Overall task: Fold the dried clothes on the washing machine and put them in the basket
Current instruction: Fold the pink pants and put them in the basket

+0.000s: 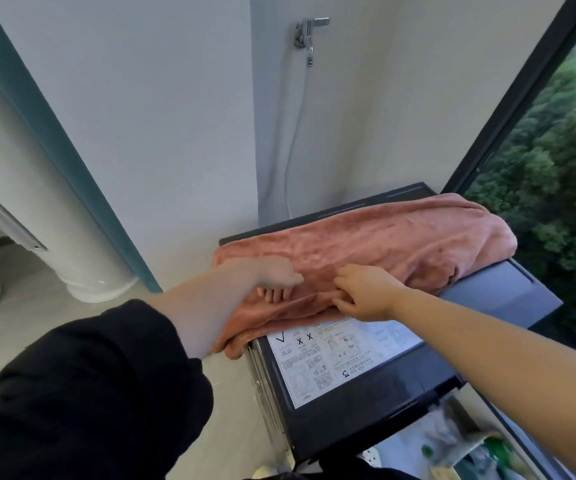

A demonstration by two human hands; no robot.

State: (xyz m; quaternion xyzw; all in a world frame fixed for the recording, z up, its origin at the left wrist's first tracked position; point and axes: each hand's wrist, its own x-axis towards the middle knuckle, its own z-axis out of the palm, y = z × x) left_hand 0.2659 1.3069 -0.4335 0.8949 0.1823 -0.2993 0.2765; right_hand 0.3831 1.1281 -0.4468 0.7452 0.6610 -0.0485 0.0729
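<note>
Qty per item, as I count: towel x1; washer x1; sticker on its lid x1; tap x1 w/ hose x1; white pipe x1; window x1. My hands x2: left hand, right hand. Black sleeve x1, on my left arm. On sticker: X marks x2, tick x1.

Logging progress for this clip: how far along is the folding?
Done: nothing clearly; the pink cloth lies as a long bundle across the washing machine. In hand: left hand and right hand grip its near edge. Left: finish the fold, then move it to the basket, not identifiable here.
</note>
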